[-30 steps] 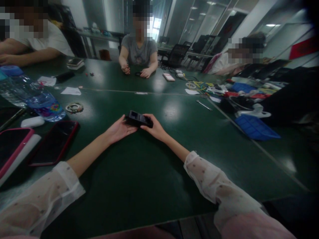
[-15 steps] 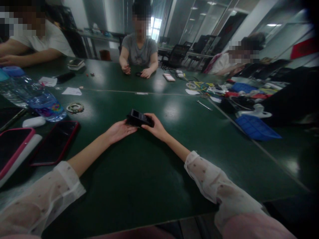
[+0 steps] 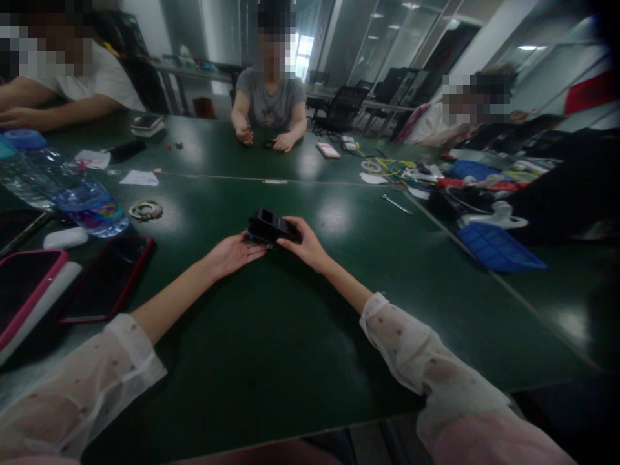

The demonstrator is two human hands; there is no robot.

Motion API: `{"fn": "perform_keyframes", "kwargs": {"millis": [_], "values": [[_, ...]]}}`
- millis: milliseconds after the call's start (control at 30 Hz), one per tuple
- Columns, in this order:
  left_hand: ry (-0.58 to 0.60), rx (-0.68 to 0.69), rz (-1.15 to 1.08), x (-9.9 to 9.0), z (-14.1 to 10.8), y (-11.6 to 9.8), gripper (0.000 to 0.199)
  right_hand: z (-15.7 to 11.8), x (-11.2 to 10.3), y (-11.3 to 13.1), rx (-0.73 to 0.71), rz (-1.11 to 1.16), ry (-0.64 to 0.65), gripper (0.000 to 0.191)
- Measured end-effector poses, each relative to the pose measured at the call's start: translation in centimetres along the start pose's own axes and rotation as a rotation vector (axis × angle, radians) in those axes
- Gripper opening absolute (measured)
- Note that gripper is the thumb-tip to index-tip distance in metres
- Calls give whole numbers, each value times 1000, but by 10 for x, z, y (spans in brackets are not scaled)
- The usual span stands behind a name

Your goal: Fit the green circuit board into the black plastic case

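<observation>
A black plastic housing with a rectangular window is held tilted above the green table, in front of me. My right hand grips its right end, thumb on the near side and fingers over the top. Under the housing shows a thin part with small blue and greenish spots, which looks like a circuit board. My left hand lies palm up with its fingers beneath that part, bearing it from the left. Whether the two parts are still joined at the right end is hidden by my right hand.
On the left are phones, a white case, water bottles and a ring-shaped coil. A wrench, a blue bin and tangled cables lie right. A person sits opposite; others sit at both sides.
My right hand has raised the black housing slightly and shifted it a little right, so more of the thin part underneath shows. My left hand has stayed nearly still.
</observation>
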State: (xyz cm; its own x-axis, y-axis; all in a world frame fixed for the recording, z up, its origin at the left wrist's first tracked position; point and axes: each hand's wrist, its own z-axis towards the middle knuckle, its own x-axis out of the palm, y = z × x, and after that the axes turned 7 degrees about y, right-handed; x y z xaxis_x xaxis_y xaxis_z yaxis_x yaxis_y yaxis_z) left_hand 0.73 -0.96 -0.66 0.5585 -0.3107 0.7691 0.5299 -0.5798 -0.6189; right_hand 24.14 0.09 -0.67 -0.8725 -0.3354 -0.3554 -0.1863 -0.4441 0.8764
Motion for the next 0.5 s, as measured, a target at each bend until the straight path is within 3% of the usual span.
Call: {"fn": "perform_keyframes", "kwargs": {"millis": [500], "values": [[-46, 18, 9, 1, 0, 0, 55, 4, -9, 4, -5, 7, 13, 60]]}}
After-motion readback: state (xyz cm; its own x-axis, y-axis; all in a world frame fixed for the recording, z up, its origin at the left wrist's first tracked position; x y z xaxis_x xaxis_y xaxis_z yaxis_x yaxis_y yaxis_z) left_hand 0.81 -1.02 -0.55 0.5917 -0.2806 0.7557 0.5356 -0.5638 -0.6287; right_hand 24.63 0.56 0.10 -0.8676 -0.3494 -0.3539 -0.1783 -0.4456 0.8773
